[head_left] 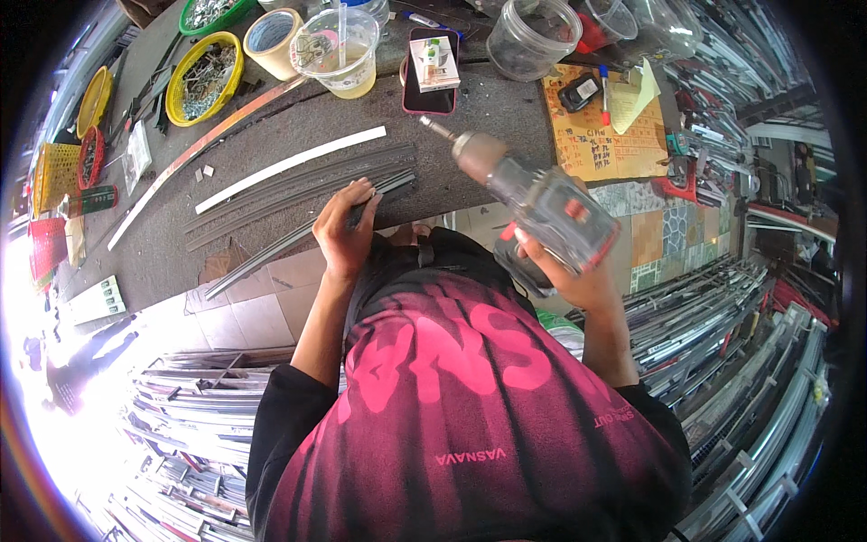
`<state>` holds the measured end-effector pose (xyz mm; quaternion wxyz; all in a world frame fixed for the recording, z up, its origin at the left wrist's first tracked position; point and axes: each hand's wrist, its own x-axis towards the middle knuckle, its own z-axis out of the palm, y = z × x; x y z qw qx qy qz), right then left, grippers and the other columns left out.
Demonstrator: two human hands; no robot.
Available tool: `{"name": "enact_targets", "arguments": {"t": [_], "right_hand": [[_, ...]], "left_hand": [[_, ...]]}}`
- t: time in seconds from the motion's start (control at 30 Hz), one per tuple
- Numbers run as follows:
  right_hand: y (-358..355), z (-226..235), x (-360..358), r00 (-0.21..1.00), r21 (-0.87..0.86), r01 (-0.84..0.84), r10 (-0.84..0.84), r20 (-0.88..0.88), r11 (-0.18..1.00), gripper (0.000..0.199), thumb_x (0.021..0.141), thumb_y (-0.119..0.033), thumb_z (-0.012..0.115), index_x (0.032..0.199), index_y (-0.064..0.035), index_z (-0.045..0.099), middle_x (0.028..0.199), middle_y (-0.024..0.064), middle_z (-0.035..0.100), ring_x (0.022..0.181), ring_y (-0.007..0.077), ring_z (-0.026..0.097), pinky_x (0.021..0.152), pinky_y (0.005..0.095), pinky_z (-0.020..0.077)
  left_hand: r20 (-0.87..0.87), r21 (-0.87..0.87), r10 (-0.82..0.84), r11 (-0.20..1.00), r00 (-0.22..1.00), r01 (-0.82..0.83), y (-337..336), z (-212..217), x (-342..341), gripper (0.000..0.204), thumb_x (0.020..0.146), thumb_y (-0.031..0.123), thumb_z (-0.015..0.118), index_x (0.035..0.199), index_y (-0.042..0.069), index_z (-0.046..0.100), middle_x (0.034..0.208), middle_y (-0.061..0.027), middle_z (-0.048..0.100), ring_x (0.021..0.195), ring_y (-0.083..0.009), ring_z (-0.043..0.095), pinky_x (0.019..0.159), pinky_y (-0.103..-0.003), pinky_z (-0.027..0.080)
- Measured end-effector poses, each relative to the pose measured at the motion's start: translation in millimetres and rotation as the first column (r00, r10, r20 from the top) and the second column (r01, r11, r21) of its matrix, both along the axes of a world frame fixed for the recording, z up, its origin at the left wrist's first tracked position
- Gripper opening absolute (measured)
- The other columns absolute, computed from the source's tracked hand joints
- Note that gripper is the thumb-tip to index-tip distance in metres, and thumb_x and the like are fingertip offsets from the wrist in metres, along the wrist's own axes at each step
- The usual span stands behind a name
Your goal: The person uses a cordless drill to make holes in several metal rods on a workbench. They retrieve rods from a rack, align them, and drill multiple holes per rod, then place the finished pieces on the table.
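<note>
Taking twelve o'clock as straight ahead of the worker, I see the dark metal profile [262,264] running from eight toward two, crossing the near edge of the surface [492,99], its lower end jutting past it. The left grip [343,235] is already at it, toward its two o'clock end, so that hand is plainly the nearer. Its fingertips are drawn close together over the strip; from here I can't tell whether they pinch the metal itself or some small piece at the tips.

The right grip [578,275] is wrapped around the handle of a cordless drill [564,212], over at about three to four o'clock from the left hand. The drill's nose aims toward ten, so its line cuts across the profile's long axis rather than following it. The bit [438,128] sits at about one o'clock from the left fingers, with the profile's upper end below it, near six; they look apart, though I can't judge the height. To my eye, that offset between bit and strip end is the one that counts. A white strip [289,170] lies roughly parallel, off toward ten from the left hand.
</note>
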<state>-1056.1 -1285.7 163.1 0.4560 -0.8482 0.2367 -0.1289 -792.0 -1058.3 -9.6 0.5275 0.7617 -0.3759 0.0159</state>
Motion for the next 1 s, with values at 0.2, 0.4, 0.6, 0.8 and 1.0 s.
{"name": "enact_targets", "arguments": {"t": [0.2, 0.4, 0.6, 0.8, 1.0], "right_hand": [[7, 3, -5, 0.997, 0.139, -0.036, 0.045, -0.065, 0.99, 0.056, 0.091, -0.015, 0.099, 0.14, -0.0077, 0.072, 0.131, 0.015, 0.074, 0.115, 0.0387, 0.077, 0.095, 0.0497, 0.0618], [37, -49, -56, 0.968, -0.527, 0.079, -0.192, -0.163, 0.846, 0.082, 0.084, -0.031, 0.109, 0.148, -0.0032, 0.065, 0.133, 0.0124, 0.076, 0.122, 0.0365, 0.074, 0.109, 0.0496, 0.0533], [68, -35, -29, 0.942, -0.517, 0.282, -0.336, -0.011, 0.808, 0.015, 0.097, -0.008, 0.096, 0.104, -0.0032, 0.084, 0.088, 0.003, 0.084, 0.081, 0.0159, 0.08, 0.076, 0.038, 0.0627], [79, -40, -1, 0.976, -0.471, 0.214, -0.209, 0.063, 0.856, 0.058, 0.09, -0.011, 0.104, 0.132, 0.0025, 0.065, 0.111, 0.0147, 0.084, 0.092, 0.0214, 0.081, 0.08, 0.04, 0.0636], [84, -66, 3, 0.972, -0.139, 0.229, -0.233, -0.019, 0.964, 0.07, 0.09, -0.01, 0.104, 0.14, 0.0034, 0.057, 0.114, 0.016, 0.082, 0.096, 0.0219, 0.083, 0.082, 0.0363, 0.0651]], "left_hand": [[-0.723, -0.136, -0.011, 0.983, 0.69, -0.126, 12, 28, -10, 0.04, 0.112, 0.003, 0.08, 0.149, -0.011, 0.071, 0.13, -0.0235, 0.086, 0.128, -0.0275, 0.082, 0.118, -0.04, 0.062], [-0.84, -0.181, -0.104, 0.979, 0.532, -0.094, 34, 33, 11, 0.031, 0.109, 0.005, 0.084, 0.137, -0.007, 0.079, 0.127, -0.0196, 0.087, 0.125, -0.0276, 0.083, 0.111, -0.038, 0.064], [0.062, 0.105, 0.386, 0.914, 0.92, -0.391, 121, 15, 16, 0.023, 0.093, -0.004, 0.093, 0.114, 0.004, 0.088, 0.11, -0.0106, 0.086, 0.11, -0.0323, 0.079, 0.105, -0.046, 0.059], [0.314, -0.028, 0.615, 0.768, 0.723, -0.64, 159, -33, 55, 0.022, 0.099, -0.003, 0.09, 0.121, 0.0, 0.084, 0.115, -0.0131, 0.084, 0.115, -0.0347, 0.076, 0.108, -0.051, 0.06], [0.176, -0.006, 0.605, 0.789, 0.776, -0.614, 135, -36, 80, 0.032, 0.102, -0.002, 0.09, 0.133, 0.0, 0.082, 0.118, -0.0155, 0.086, 0.108, -0.0283, 0.082, 0.109, -0.044, 0.062]]}}
